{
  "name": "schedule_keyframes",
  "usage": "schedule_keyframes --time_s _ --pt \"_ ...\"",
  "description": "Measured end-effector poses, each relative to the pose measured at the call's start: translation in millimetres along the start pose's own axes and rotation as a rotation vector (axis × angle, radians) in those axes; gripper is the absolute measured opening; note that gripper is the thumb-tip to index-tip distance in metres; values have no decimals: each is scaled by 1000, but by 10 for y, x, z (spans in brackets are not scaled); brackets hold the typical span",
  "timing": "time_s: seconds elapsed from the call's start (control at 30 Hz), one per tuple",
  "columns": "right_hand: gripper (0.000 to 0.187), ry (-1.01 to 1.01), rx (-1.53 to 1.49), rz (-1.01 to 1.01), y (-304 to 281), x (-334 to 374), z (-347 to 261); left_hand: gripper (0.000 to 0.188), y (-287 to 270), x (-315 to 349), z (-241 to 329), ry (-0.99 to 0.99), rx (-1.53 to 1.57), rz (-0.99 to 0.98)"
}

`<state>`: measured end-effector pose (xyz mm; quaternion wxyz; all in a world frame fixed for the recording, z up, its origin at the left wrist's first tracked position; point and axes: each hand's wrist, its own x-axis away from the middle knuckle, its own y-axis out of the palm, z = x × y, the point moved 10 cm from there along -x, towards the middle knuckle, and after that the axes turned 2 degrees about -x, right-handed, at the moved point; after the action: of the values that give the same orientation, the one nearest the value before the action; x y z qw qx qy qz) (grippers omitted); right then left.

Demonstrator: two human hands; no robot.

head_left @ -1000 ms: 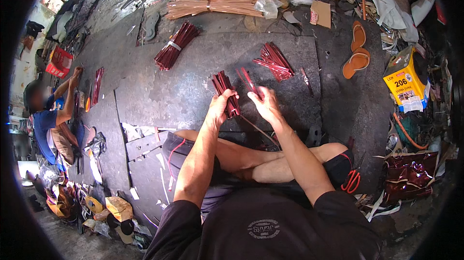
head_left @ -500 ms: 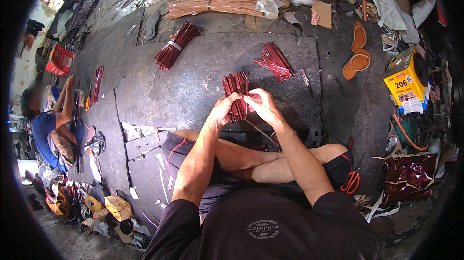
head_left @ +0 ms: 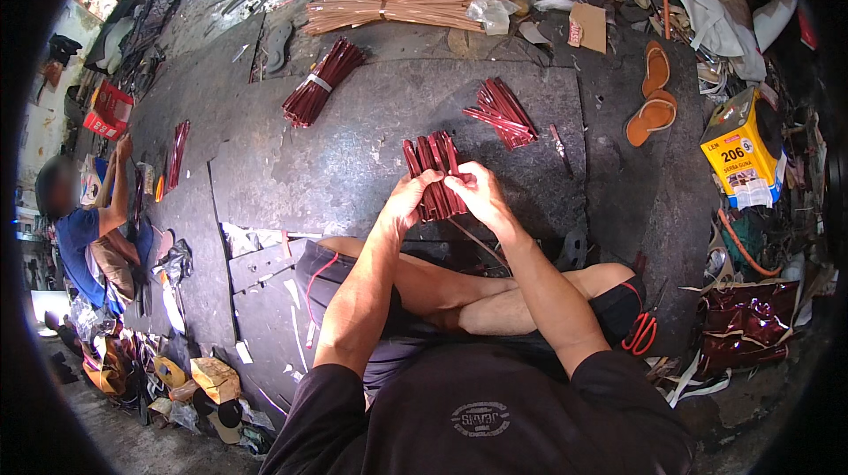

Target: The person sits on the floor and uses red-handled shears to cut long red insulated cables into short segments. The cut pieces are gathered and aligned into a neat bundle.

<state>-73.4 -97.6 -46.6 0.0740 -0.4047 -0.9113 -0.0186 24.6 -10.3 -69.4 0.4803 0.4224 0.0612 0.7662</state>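
A row of shiny dark red strips (head_left: 430,155) is held upright between my two hands, above the dark floor mat. My left hand (head_left: 410,196) grips its left side with the thumb across the front. On the right side, my right hand (head_left: 477,196) pinches the strips, its thumb close to the left one; the fingers behind them are hidden. Beyond my hands, to the right, lies a loose pile of similar red strips (head_left: 505,115). Farther left is a thick bundle of red strips (head_left: 311,101) with a pale band round it.
Red-handled scissors (head_left: 640,332) lie beside my right knee. Brown sandals (head_left: 652,113) and a yellow tin (head_left: 744,153) stand to the right. Long tan strips (head_left: 397,9) lie at the far side. At the left a co-worker (head_left: 87,241) sits near a red box (head_left: 108,111).
The strips between my hands have fanned slightly wider, with their right edge farther right. My hands stay nearly in place. The co-worker's arms have shifted slightly.
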Motion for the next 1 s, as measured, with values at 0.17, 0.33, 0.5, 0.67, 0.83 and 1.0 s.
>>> schedule_keyframes --time_s 0.17,0.33,0.5,0.67,0.83,1.0 --pt "22 -29 152 16 44 5 -58 46 -99 -84 -29 65 -28 -1" --pt "24 -9 295 34 -21 -27 26 45 -77 -49 -18 47 -28 35" --pt "25 91 18 6 8 -17 143 43 -76 -26 37 110 -59 63" --pt "26 6 264 -13 34 -27 21 39 -146 -71 43 147 -141 115" --pt "29 54 52 -46 -24 -55 106 38 -56 -5 95 126 -174 128" --pt "30 331 -314 -114 36 -11 331 42 -93 -16 81 133 -122 117"
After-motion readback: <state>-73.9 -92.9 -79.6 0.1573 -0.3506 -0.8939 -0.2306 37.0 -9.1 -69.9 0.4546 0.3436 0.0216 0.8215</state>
